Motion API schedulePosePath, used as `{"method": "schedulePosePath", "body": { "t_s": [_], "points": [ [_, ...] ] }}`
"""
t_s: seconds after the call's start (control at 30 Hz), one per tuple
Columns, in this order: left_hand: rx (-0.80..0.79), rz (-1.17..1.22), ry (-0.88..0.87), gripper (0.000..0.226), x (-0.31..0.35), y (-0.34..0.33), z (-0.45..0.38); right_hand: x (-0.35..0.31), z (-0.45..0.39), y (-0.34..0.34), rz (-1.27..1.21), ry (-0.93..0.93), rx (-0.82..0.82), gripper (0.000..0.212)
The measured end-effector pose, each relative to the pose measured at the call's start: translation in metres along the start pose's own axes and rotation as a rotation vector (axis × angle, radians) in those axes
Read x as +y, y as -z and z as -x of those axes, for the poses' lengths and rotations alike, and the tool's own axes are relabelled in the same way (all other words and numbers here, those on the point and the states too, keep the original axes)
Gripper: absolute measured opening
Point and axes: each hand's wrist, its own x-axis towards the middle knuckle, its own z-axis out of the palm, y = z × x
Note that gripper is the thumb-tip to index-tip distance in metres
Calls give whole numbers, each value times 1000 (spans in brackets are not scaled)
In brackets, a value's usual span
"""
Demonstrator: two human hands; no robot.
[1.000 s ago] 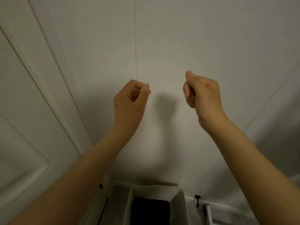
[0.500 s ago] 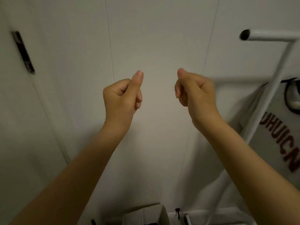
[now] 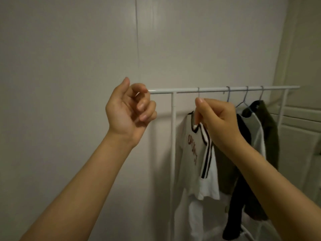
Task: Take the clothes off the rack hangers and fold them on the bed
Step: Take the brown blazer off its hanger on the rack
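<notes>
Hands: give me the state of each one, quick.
Left hand: fingers loosely curled, holding nothing.
Right hand: at the white shirt collar by its hanger; whether it grips anything cannot be told.

- Left hand (image 3: 130,110) raised, fingers loosely curled, holding nothing.
- Right hand (image 3: 217,119) seemingly pinches the white shirt (image 3: 194,153) collar below the rack rail (image 3: 217,90).
</notes>
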Motion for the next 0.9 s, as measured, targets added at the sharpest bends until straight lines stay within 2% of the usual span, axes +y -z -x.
{"method": "schedulePosePath", "body": {
  "t_s": [0.2,0.33,0.47,0.57,0.67,0.8,0.83,0.9],
  "points": [
    [-42,65,133,40,-102,-104,23,-7,59,160,198,-129,26,48],
    [-34,58,210,39,-154,-150,29,-12,87,240,202,-229,47,44],
    [12,132,233,37,-209,-186,20,-3,101,288,86,-255,-6,23],
    [0,107,279,44,-259,-213,-6,19,100,325,70,-268,64,8],
    [-33,76,302,52,-291,-227,-39,48,91,357,100,-309,157,17],
    [-34,6,240,56,-304,-232,-70,66,88,384,147,-370,8,17],
    [7,55,190,56,-358,-226,-135,126,52,405,193,-364,0,21],
    [83,-36,217,54,-383,-222,-160,141,39,416,232,-431,-79,24]
  ]
}}
